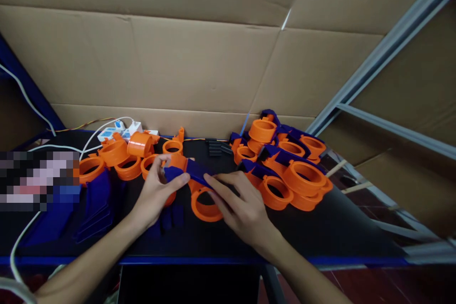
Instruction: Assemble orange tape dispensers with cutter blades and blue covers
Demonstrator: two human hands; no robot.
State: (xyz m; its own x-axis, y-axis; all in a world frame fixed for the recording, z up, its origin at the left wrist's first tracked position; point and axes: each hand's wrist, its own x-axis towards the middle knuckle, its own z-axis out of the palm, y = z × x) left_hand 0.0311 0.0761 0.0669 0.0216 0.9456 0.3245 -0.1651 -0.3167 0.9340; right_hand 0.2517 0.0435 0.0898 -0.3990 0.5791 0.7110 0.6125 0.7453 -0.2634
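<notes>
While the left hand (156,192) pinches the blue strip (197,171), the right hand (247,213) touches its other end; I cannot tell if it pinches too. The strip is over the table (320,242), by an orange ring (205,216). More rings (304,175) sit on both sides.
</notes>
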